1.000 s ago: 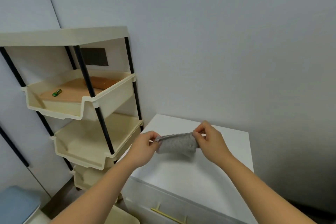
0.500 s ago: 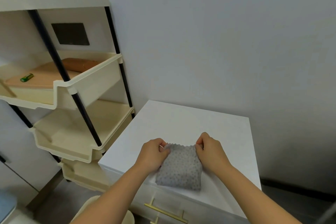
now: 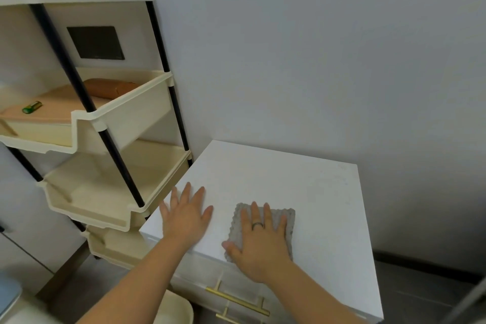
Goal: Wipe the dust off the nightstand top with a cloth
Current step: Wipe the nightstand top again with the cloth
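A grey wall (image 3: 315, 60) fills most of the view. Against it on the left stands a cream rack (image 3: 86, 118) with black posts; one tray holds a brown roll (image 3: 110, 88) and a small green battery (image 3: 32, 107), and the tray below looks bare. To its right sits the white nightstand (image 3: 276, 187), its top serving as the surface to be cleaned, with brass drawer pulls (image 3: 236, 300) showing on the front below.

Both hands are spread flat with fingers wide, gripping nothing. The left hand (image 3: 185, 214) rests bare on the near left corner of the surface, apparently bracing. The right hand (image 3: 259, 239), with a dark ring (image 3: 257, 225) on one finger, presses palm-down on the cloth (image 3: 285, 221).

The cloth, grey, textured and folded into a pad, lies flat on the surface near the front edge, roughly mid-width, mostly under the right hand, with its far and right borders showing.

Judging progress: the cloth is laid and pressed, so wiping looks about to start or only just started. Faint specks near the back right corner suggest dust is there yet. The rear half and right side appear unwiped; most of the surface is probably still to do.
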